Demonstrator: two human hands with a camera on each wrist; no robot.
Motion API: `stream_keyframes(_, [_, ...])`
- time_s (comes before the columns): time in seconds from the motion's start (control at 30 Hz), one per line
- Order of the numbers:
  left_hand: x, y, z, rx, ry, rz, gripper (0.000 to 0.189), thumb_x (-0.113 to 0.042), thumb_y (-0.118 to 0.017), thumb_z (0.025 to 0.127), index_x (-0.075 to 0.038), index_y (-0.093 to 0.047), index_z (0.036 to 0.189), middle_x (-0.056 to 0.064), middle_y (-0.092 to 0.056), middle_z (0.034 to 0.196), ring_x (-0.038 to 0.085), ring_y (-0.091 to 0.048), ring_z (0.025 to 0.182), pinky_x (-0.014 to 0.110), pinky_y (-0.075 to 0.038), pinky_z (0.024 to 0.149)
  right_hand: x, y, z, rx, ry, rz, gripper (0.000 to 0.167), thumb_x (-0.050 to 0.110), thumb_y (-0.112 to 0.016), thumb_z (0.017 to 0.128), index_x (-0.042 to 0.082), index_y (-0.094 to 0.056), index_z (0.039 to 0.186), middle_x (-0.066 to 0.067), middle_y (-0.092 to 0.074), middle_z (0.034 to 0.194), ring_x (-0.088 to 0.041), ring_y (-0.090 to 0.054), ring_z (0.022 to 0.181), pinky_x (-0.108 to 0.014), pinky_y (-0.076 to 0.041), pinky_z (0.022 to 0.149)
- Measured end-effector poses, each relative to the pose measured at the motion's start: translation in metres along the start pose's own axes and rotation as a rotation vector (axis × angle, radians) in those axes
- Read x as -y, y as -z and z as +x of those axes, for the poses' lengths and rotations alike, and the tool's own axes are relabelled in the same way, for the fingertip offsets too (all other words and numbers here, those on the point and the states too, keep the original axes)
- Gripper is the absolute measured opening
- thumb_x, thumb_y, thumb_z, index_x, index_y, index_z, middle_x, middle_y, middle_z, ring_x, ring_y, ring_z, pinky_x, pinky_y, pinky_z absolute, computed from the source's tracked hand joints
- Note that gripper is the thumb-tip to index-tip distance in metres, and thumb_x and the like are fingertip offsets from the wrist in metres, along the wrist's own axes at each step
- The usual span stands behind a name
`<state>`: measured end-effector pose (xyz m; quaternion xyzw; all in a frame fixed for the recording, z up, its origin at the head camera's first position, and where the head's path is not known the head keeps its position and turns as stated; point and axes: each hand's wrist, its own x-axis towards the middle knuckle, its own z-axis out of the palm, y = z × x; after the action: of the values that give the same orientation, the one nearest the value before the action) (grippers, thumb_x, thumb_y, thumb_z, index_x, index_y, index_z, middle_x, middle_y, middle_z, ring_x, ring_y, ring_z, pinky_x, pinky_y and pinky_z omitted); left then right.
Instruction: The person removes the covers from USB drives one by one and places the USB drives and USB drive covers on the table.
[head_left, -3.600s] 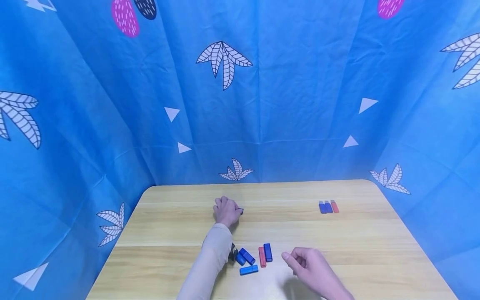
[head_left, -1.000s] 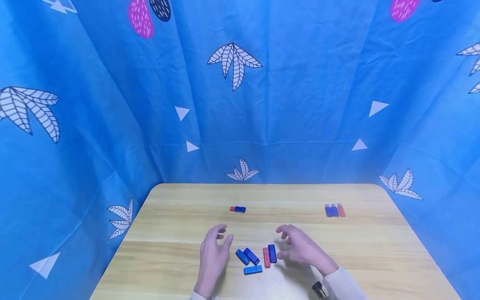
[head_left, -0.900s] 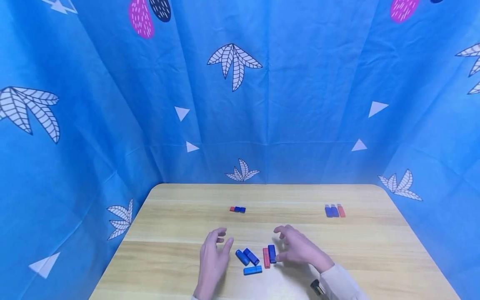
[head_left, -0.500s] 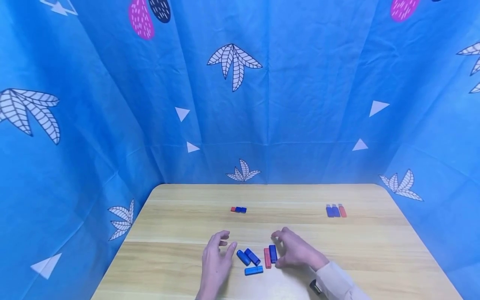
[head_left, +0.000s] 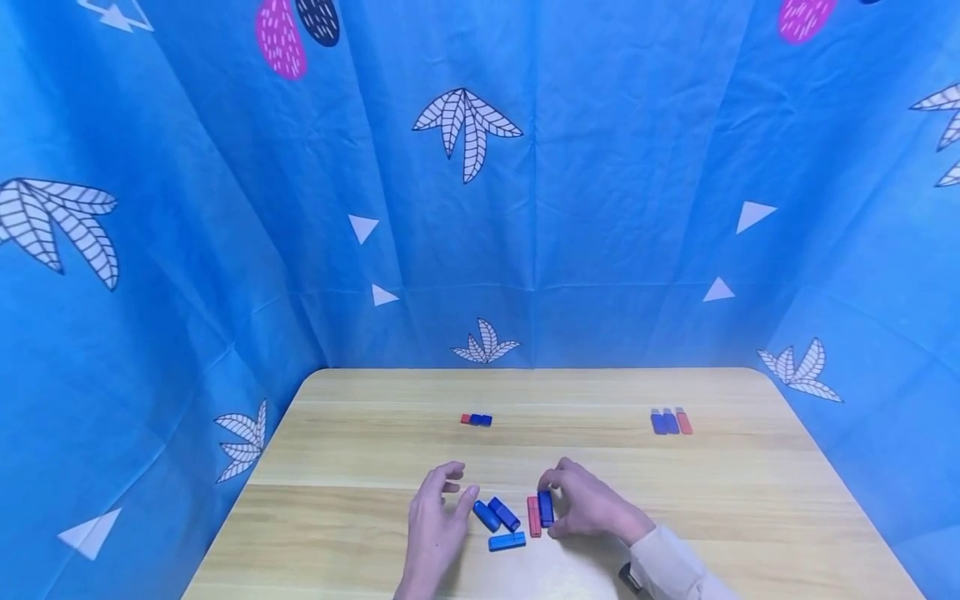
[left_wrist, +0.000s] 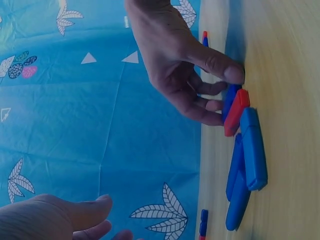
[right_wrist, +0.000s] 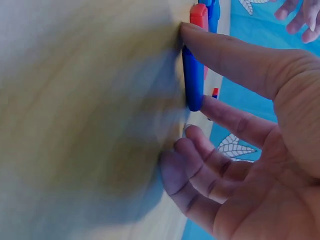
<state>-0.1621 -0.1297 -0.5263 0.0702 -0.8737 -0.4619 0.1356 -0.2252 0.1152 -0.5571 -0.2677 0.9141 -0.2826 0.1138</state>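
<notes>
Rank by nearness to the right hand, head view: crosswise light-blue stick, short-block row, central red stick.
1. Red stick: left of the right hand.
2. Crosswise light-blue stick: farther left, toward the front.
3. Short-block row: back, left.

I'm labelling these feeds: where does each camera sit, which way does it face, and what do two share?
Head: on the head, facing forward and down at the table and blue curtain; left hand, right hand and right sleeve show.
Left wrist: on that wrist, facing the right hand; part of the left hand shows low left.
Right wrist: on that wrist, facing the dark blue stick; the right hand looms large, part of the left shows top right.
Both wrist views share that stick and the red stick.
</notes>
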Motion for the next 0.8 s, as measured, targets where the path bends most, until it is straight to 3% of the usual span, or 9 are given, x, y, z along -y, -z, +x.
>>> stream_keyframes(0.2, [-0.001,-0.002,0.0,0.014,-0.01,0.004,0.035,-0.016,-0.078,0.087,-0.015,-0.067,0.121,0.005,-0.072,0.115,0.02,-0.068,0.102,0.041,-0.056,0.087,-0.001,-0.001,-0.001,-0.004,0.015,-0.005,0.046,0.018,-0.086,0.072,0.007,-0.066,0.112,0.002,-0.055,0.101,-0.006,-0.049,0.085,-0.025,-0.052,0.079])
stream_keyframes(0.43, [-0.004,-0.004,0.001,0.008,-0.071,0.001,0.033,-0.015,-0.078,0.088,-0.013,-0.068,0.119,0.002,-0.073,0.111,0.021,-0.068,0.099,0.04,-0.057,0.086,0.005,0.012,-0.002,-0.09,0.004,0.035,0.039,0.016,-0.08,0.082,0.009,-0.061,0.115,0.001,-0.055,0.109,-0.012,-0.055,0.098,-0.042,-0.056,0.096])
stream_keyframes(0.53, [-0.007,-0.004,0.003,0.007,-0.095,0.002,0.03,-0.016,-0.077,0.089,-0.014,-0.069,0.117,0.0,-0.072,0.109,0.02,-0.068,0.098,0.04,-0.057,0.086,0.01,0.019,-0.001,-0.14,-0.005,0.067,0.038,0.014,-0.079,0.085,0.011,-0.06,0.118,-0.001,-0.055,0.114,-0.019,-0.058,0.103,-0.046,-0.056,0.095])
stream_keyframes(0.8, [-0.017,-0.005,0.004,0.026,-0.104,-0.011,0.026,-0.017,-0.075,0.091,-0.016,-0.07,0.116,-0.003,-0.072,0.11,0.02,-0.068,0.099,0.037,-0.056,0.086,0.025,0.034,-0.005,-0.231,-0.004,0.103,0.05,0.015,-0.077,0.088,0.012,-0.054,0.132,-0.001,-0.054,0.119,-0.021,-0.058,0.107,-0.025,-0.053,0.077])
